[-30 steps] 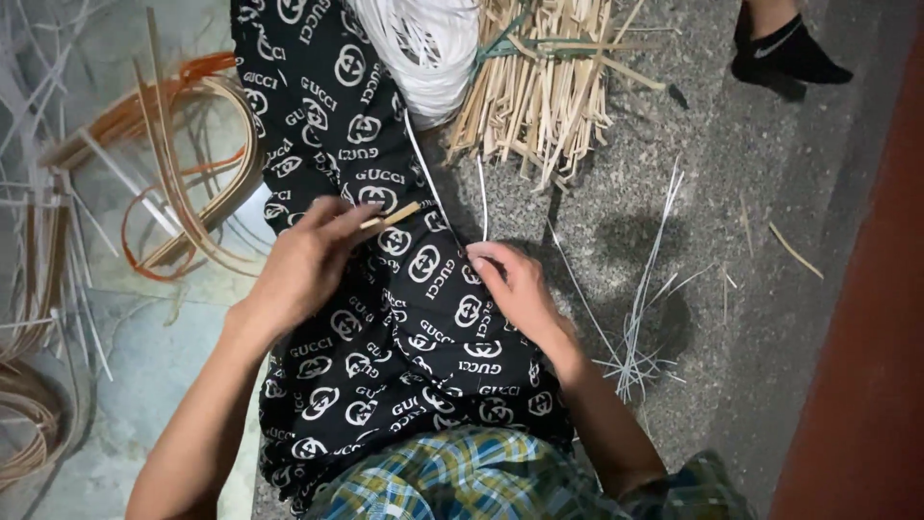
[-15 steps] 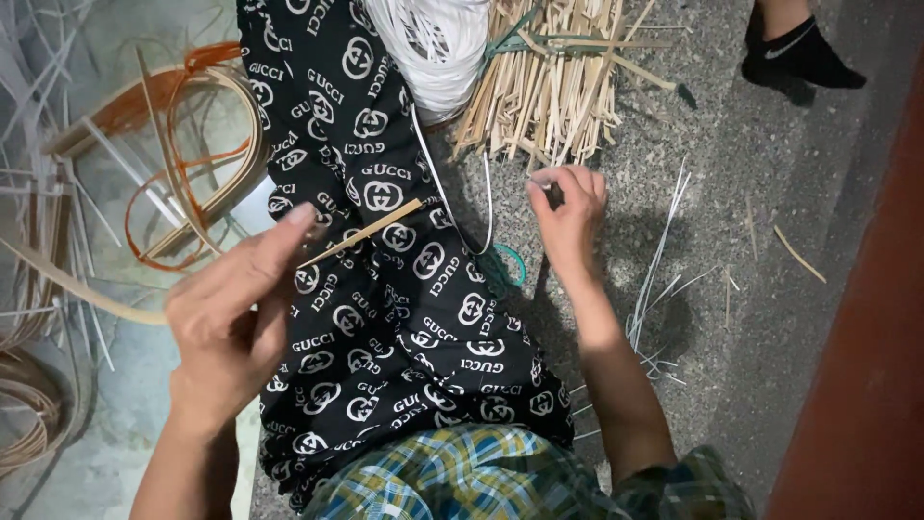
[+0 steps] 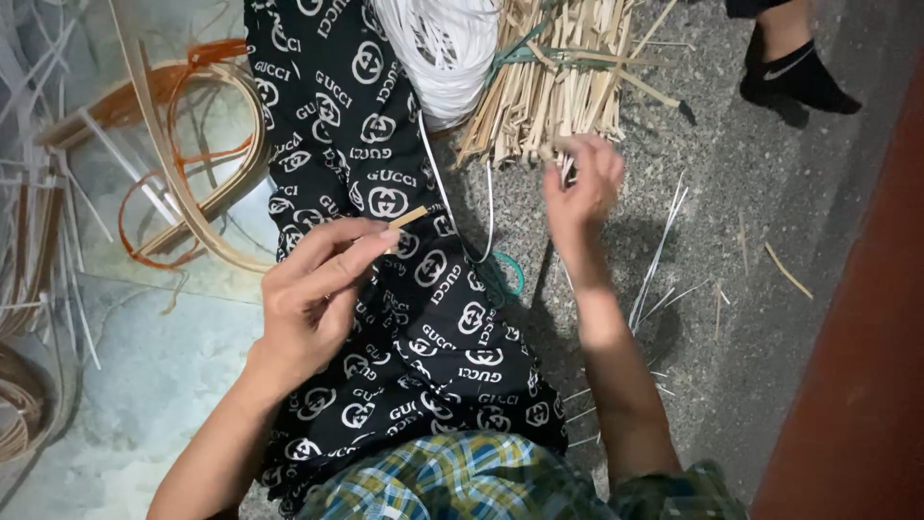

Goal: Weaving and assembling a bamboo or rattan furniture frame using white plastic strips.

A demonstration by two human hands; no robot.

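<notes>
— Since half a second ago the right hand (image 3: 577, 183) has stretched further out, up to the near edge of the bundle of pale cane splints (image 3: 553, 82). Its fingers are bunched together there, though I can't tell whether they're clamped on a splint or only picking at one.

— And the left hand (image 3: 313, 289)?

— It has drifted nearer the lap. Thumb and forefinger are pinched shut on a short cane strip (image 3: 406, 218), whose tip pokes out towards the bundle; held that way, the end stays free to work with.

— So the hands are apart?

— Well apart, with the black patterned trousers (image 3: 423, 318) between them. A white cord (image 3: 460, 207) runs from the white coil (image 3: 438, 48) just left of the bundle, probably kept close for easy pulling. Looped orange and tan cane (image 3: 207, 135) lies on the floor, far left of the bundle.
</notes>
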